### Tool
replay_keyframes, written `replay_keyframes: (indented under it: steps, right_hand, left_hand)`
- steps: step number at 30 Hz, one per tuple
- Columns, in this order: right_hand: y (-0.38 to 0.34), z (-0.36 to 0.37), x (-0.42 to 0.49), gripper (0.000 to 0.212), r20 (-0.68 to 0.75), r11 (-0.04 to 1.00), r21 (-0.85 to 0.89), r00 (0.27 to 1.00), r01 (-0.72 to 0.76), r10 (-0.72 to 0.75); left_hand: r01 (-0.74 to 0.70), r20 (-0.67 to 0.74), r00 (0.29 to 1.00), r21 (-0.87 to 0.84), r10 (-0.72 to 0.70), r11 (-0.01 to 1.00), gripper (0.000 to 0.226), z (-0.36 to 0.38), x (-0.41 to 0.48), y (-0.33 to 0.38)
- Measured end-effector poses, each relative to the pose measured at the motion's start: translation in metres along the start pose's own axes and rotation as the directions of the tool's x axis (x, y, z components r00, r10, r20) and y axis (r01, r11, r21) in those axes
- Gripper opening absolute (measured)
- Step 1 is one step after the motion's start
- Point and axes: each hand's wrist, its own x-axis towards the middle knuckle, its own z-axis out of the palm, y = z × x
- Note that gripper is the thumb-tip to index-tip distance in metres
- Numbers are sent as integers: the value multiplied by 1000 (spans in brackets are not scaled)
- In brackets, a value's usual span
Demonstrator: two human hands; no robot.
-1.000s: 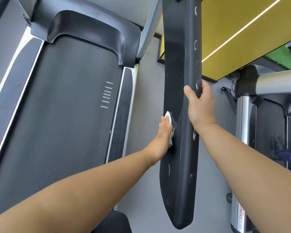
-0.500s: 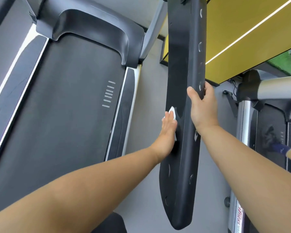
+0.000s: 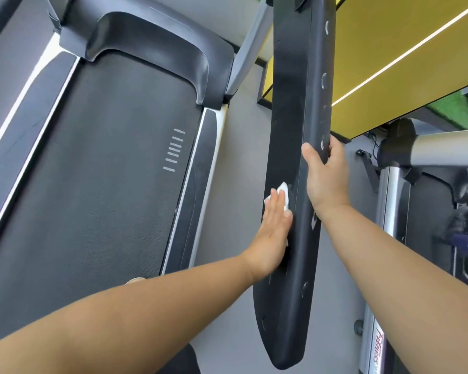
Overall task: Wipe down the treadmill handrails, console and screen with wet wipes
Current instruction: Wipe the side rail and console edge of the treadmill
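— Fingers (image 3: 274,202) of our left hand (image 3: 270,236) lie flatter than a second ago, pressing wet wipe (image 3: 284,189) on handrail (image 3: 295,103) inner face.
— Right hand (image 3: 325,182)?
— Unchanged (thumb wrapped, we grip handrail edge).

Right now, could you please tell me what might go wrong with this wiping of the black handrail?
The wet wipe is only pressed under the flat left hand, not gripped, so it may slip off the handrail. The right hand grips the far edge, so that stretch could go unwiped.
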Motion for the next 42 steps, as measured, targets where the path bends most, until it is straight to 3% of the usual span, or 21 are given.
replay_keyframes:
  steps: [4,7,10,15,19,24,30,36,42]
  right_hand:
    - [0,0,1,42,7,1000,1,1000,-15,15]
    - [0,0,1,40,-5,1000,1,1000,-8,8]
    - [1,1,2,42,-11,1000,-8,1000,-1,1]
    - [0,0,1,39,-1,1000,-11,1000,-21,21]
    - [-1,0,1,40,-3,999,-11,1000,-30,30]
    - [0,0,2,39,-17,1000,-20,1000,-18,18]
    - [2,0,2,47,1,999,-26,1000,-30,30]
    - [-1,1,0,41,-16,999,-29,1000,-27,27]
    - [-5,0,-3,38,-8,999,-28,1000,-20,20]
  left_hand:
    - [110,-23,994,21,-109,994,43,7,-7,-11]
    - [18,34,999,43,-20,999,53,-8,5,19]
    - [-25,-25,999,22,26,999,49,-17,28,45]
    - [-84,14,996,45,83,995,48,-3,-9,20]
    - [-33,58,998,63,29,997,51,-10,-5,20]
    - [-80,0,997,79,80,994,50,-16,28,42]
    - [-125,69,991,146,116,981,49,0,-27,-2]
    - [-74,18,997,82,72,994,50,-12,16,36]
    - [-87,94,993,124,75,989,49,-1,-31,-1]
